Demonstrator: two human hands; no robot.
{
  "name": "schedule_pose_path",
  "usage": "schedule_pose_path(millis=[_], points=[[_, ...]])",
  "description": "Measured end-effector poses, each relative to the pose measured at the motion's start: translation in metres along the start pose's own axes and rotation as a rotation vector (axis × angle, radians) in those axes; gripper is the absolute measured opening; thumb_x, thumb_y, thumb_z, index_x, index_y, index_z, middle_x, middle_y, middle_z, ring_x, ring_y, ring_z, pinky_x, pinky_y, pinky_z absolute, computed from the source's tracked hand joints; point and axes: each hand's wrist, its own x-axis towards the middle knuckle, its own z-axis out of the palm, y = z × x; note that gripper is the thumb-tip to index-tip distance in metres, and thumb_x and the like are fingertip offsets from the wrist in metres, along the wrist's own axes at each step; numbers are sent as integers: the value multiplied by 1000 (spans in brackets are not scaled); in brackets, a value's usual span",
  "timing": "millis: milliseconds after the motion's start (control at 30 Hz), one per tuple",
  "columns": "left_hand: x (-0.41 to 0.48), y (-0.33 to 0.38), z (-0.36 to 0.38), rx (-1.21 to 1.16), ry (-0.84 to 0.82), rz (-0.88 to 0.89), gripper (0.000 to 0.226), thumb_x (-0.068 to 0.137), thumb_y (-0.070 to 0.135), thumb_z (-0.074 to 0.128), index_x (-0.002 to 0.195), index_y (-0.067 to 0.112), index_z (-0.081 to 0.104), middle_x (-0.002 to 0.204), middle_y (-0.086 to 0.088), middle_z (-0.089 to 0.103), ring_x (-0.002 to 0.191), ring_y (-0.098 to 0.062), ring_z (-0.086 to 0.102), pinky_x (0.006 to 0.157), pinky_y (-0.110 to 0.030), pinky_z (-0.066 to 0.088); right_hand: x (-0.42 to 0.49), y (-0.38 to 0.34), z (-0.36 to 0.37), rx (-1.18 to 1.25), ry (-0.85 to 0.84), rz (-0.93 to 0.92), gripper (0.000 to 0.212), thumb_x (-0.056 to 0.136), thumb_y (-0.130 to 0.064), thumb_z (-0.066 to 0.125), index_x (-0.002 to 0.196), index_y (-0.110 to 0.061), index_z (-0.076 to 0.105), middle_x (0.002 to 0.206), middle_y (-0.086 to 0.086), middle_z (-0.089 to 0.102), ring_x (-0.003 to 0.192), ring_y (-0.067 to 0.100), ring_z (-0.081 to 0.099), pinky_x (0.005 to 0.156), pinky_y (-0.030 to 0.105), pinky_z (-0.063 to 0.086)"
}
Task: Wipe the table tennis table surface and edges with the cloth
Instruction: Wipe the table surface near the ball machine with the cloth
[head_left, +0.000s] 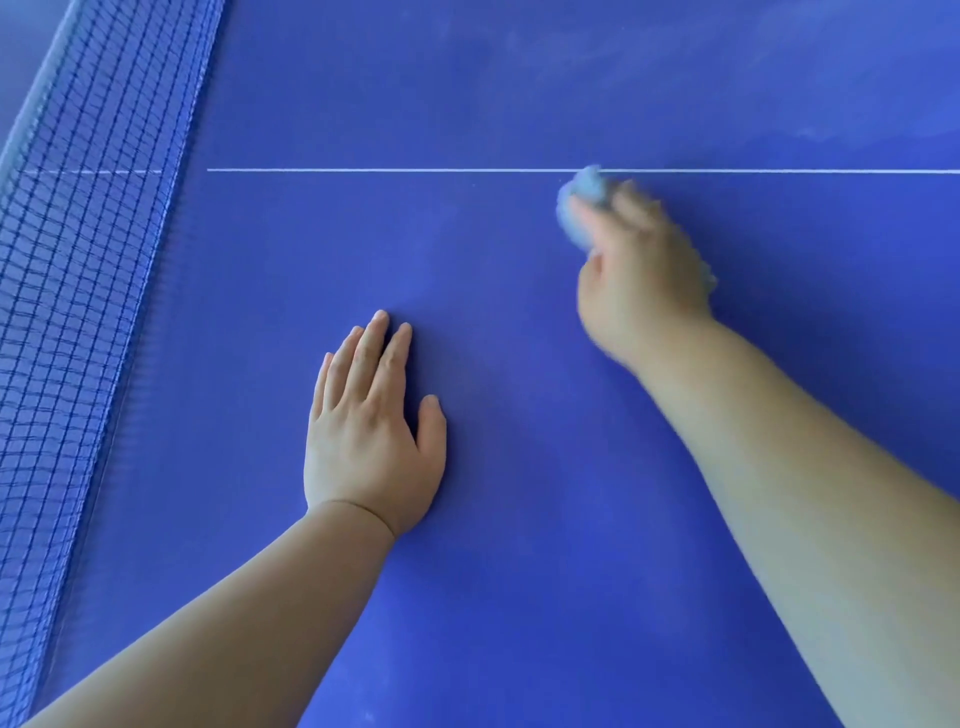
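The blue table tennis table (519, 519) fills the view. My right hand (636, 275) is blurred with motion and grips a bunched light-blue cloth (579, 200), pressing it on the surface just below the white centre line (389, 170). Most of the cloth is hidden under the fingers; a bit shows at the hand's right side. My left hand (371, 431) lies flat on the table with its fingers straight and close together, holding nothing.
The dark blue net (83, 312) runs along the left side, from the top left corner down to the bottom left. Pale dusty smears (597, 57) show on the surface at the upper right, beyond the white line.
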Motion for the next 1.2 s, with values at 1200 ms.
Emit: schedule_pose_path(millis=[1200], points=[[0, 0, 0, -9, 20, -46, 77, 93, 47, 39, 164, 18, 27, 172, 3, 21, 159, -16, 14, 130, -36, 5, -6, -64, 44, 119, -418, -689, 65, 95, -3, 36, 151, -32, 52, 162, -3, 42, 152, 19, 35, 127, 35, 21]])
